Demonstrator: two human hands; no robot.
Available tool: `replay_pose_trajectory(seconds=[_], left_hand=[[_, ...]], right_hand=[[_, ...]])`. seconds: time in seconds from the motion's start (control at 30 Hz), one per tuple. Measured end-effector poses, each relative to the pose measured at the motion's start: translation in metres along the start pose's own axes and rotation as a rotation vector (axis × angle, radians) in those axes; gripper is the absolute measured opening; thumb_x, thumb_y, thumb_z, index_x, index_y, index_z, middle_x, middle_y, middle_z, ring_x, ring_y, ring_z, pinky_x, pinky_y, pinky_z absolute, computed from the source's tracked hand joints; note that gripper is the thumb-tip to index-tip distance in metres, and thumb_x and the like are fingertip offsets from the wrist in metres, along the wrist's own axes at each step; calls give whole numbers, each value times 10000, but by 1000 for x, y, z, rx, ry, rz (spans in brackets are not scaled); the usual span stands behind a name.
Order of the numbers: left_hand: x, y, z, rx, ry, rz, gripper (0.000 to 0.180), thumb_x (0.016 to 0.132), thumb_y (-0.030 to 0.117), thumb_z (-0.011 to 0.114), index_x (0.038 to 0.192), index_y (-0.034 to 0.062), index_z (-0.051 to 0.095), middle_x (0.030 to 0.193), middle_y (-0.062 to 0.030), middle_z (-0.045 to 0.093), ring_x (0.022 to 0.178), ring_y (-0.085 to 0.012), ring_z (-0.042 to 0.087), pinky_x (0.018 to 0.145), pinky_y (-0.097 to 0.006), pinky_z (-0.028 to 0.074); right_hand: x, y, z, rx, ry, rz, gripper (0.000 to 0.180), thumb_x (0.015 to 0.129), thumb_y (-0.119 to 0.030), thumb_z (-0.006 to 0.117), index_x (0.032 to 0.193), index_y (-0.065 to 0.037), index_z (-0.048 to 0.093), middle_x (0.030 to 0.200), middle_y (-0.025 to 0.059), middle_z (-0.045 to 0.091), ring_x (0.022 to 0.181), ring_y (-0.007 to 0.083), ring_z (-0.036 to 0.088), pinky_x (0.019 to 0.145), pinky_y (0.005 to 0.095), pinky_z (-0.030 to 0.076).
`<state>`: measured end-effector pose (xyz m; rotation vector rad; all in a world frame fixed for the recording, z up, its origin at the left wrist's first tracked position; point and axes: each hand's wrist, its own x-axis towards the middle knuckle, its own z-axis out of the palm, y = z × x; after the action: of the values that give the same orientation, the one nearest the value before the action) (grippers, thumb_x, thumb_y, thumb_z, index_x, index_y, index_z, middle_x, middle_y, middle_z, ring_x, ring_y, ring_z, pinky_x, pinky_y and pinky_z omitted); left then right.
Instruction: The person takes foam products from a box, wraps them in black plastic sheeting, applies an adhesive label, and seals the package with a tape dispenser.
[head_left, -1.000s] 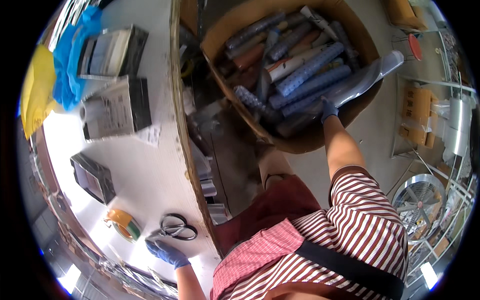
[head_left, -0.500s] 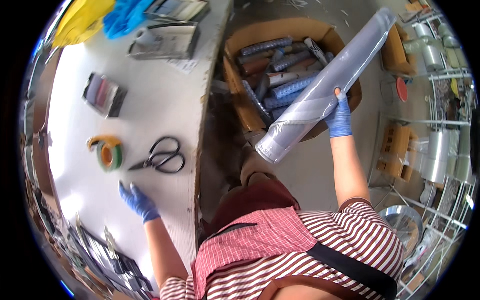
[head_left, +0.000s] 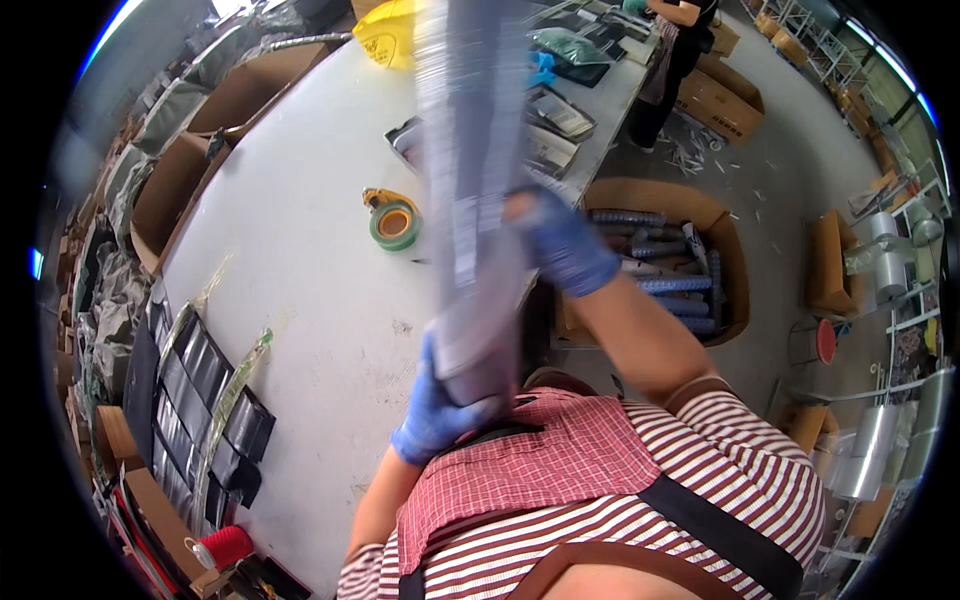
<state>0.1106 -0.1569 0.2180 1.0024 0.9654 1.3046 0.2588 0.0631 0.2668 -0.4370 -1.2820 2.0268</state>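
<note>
A long roll of greyish clear plastic film [head_left: 468, 210] stands nearly upright in the picture, close in front of my chest, and is blurred by motion. My left hand [head_left: 437, 408], in a blue glove, is wrapped round its lower end. My right hand [head_left: 568, 242], gloved too, closes on the roll's right side further up; some of its fingers are hidden behind the roll. Left of the roll, a green tape roll in a yellow holder [head_left: 395, 225] lies on the white table [head_left: 320, 320]. The scissors are almost wholly hidden behind the film roll.
An open carton [head_left: 738, 265] of wrapped rolls stands on the floor to the right. Dark strapped sheets [head_left: 205, 400] and a red spool [head_left: 224, 547] lie at the left. Trays [head_left: 555, 115] and a yellow bag [head_left: 385, 35] sit further back. Another person [head_left: 682, 45] stands beyond the table.
The film roll has come left from above the carton to over the table edge and turned more upright. My left hand has left the tabletop and taken its lower end. The view has shifted.
</note>
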Motion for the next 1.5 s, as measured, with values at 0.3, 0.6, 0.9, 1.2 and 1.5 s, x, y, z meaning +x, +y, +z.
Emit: replay_pose_trajectory(seconds=[0.3,0.6,0.9,1.2,1.5], left_hand=[[-22,-67,-146,171,867,312,879,749,210,796,1474,70,319,1355,-114,458,1184,-238,485,1020,-380,409],[14,-153,-210,388,1230,-415,893,834,231,730,1497,-11,184,1454,-189,357,1170,-261,507,954,-371,470],[57,-109,-176,684,1326,-918,754,763,620,720,964,-105,677,754,-126,653,528,-200,555,404,-333,479],[69,-115,-186,623,1328,-985,635,783,530,747,1024,-50,650,817,-93,629,660,-192,565,554,-362,492],[64,-117,-184,968,1311,-1129,697,780,477,767,1209,-46,600,1020,-128,678,818,-211,605,685,-361,517]], right_hand=[[35,71,-17,-755,-392,56,528,895,-382,660,1216,29,579,1086,140,674,1018,206,630,919,320,475],[128,-3,-310,-1069,220,53,355,856,-314,659,1086,-44,676,1025,159,695,996,263,661,884,349,506],[362,-39,-560,-552,824,61,151,864,-177,630,959,-59,634,784,56,647,626,163,633,567,299,513],[513,-58,-681,51,900,-207,469,875,-58,575,1304,-70,387,920,144,623,706,278,669,566,394,567],[544,-26,-618,-1616,544,-128,425,784,-163,669,1205,-125,628,1346,131,537,1205,340,524,1031,402,437]])
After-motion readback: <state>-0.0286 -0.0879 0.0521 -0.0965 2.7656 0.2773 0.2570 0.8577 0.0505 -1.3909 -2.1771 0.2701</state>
